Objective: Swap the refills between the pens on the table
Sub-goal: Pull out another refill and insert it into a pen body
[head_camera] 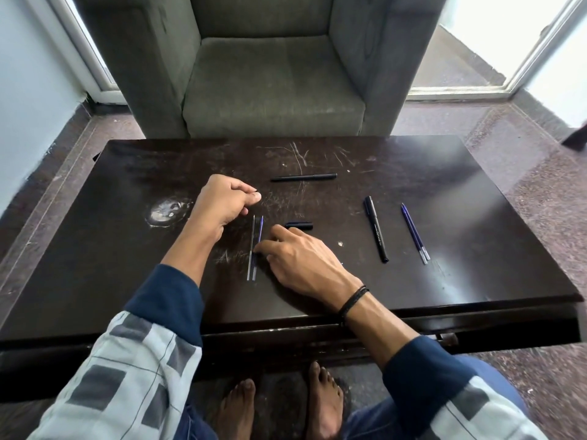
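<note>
Two thin refills (254,249) lie side by side on the dark table (444,173), one dark, one blue. My right hand (301,258) rests just right of them, its fingertips touching the blue refill. My left hand (222,201) hovers above and to the left of the refills, fingers curled, thumb against forefinger, nothing visible in it. A black pen cap (300,225) lies just beyond my right hand. One black pen barrel (303,177) lies farther back. A capped black pen (376,228) and two blue refills (415,234) lie to the right.
A grey armchair (273,74) stands right behind the table. A pale worn patch (165,211) marks the tabletop at the left. My bare feet (279,408) are under the near edge. Glass doors flank the chair.
</note>
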`<state>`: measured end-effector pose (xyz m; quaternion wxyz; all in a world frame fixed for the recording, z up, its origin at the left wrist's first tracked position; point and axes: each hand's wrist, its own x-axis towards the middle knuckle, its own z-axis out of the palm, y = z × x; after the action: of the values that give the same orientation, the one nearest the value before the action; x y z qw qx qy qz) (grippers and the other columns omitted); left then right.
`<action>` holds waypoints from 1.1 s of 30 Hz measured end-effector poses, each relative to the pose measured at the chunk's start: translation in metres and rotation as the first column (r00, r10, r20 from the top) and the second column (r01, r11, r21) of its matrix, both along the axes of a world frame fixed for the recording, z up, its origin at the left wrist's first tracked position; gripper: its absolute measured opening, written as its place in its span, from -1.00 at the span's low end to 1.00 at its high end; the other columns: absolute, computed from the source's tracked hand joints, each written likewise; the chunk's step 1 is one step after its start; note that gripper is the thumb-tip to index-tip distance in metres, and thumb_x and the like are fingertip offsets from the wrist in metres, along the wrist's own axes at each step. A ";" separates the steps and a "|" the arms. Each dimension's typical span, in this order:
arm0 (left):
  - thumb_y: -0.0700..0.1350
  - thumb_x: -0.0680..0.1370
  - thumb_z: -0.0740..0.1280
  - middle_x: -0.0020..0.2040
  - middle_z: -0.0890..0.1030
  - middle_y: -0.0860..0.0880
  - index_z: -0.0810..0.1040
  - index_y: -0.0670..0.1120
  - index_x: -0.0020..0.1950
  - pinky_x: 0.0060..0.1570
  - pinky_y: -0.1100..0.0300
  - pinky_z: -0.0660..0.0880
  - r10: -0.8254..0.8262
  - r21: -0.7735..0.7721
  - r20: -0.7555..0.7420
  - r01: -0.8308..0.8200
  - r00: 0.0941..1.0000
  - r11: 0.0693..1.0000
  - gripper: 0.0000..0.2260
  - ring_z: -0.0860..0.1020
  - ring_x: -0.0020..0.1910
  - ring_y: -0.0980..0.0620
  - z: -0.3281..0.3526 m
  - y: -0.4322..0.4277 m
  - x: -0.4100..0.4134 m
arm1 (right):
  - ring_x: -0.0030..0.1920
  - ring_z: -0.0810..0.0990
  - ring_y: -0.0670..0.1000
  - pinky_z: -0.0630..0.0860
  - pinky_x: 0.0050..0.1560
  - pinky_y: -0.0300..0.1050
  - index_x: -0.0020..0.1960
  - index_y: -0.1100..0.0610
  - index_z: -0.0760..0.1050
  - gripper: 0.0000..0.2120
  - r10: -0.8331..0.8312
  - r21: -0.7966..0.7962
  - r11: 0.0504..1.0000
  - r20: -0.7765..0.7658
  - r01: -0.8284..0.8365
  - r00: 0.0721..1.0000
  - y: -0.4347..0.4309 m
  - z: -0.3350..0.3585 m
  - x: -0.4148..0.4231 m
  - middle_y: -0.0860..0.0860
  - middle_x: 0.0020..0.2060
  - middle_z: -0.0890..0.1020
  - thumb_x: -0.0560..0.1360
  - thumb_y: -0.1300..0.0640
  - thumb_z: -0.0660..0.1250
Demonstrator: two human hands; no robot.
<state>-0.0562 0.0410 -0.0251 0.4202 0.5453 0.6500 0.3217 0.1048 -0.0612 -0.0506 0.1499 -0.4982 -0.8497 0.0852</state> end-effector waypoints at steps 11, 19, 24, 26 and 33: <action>-0.14 0.48 0.53 -0.13 0.71 -0.01 0.72 0.00 -0.11 -0.02 0.07 0.57 -0.014 -0.006 -0.015 0.014 1.000 1.000 -0.95 0.63 -0.24 0.05 0.001 -0.001 0.001 | -0.03 0.54 0.09 0.42 -0.29 -0.04 0.28 -0.05 0.54 -0.76 0.031 -0.001 1.000 0.025 -0.031 0.999 0.003 0.000 0.004 -0.01 0.03 0.49 0.66 0.04 0.20; -0.14 0.48 0.53 -0.17 0.71 0.00 0.72 -0.02 -0.10 -0.08 0.11 0.53 -0.023 -0.009 -0.018 0.023 1.000 1.000 -0.96 0.62 -0.26 0.06 0.002 -0.002 0.002 | -0.05 0.52 0.07 0.35 -0.34 -0.04 0.21 -0.10 0.56 -0.80 0.052 -0.014 0.999 0.054 -0.052 0.997 0.005 0.002 0.006 -0.02 0.01 0.45 0.65 0.09 0.24; -0.14 0.47 0.54 -0.17 0.71 0.00 0.73 -0.02 -0.09 -0.11 0.12 0.51 -0.020 -0.010 -0.016 0.020 1.000 1.000 -0.95 0.63 -0.25 0.05 0.003 -0.003 0.002 | -0.07 0.49 0.06 0.43 -0.35 -0.01 0.15 -0.07 0.52 -0.84 0.092 -0.023 0.996 0.052 -0.091 0.994 0.006 0.002 0.010 -0.01 0.04 0.41 0.66 0.12 0.22; -0.14 0.48 0.54 -0.17 0.71 0.00 0.73 -0.02 -0.09 -0.09 0.12 0.53 -0.019 -0.011 -0.020 0.019 1.000 1.000 -0.95 0.63 -0.25 0.06 0.003 -0.003 0.002 | -0.10 0.47 0.05 0.48 -0.33 -0.01 0.14 -0.07 0.49 -0.83 0.104 -0.017 0.994 0.046 -0.103 0.993 0.007 0.001 0.012 -0.02 0.04 0.36 0.65 0.16 0.22; -0.14 0.48 0.53 -0.16 0.71 -0.01 0.73 -0.04 -0.06 -0.10 0.15 0.53 -0.032 -0.022 -0.012 0.032 0.999 0.999 -0.94 0.62 -0.27 0.06 0.004 -0.003 0.001 | -0.02 0.49 0.03 0.56 -0.21 0.09 0.16 -0.09 0.43 -0.77 0.091 -0.005 0.996 -0.030 -0.091 0.995 0.010 0.008 0.018 -0.14 0.13 0.45 0.60 0.19 0.17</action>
<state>-0.0552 0.0378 -0.0208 0.4272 0.5529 0.6475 0.3043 0.1229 -0.0514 -0.0425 0.1569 -0.4580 -0.8690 0.1021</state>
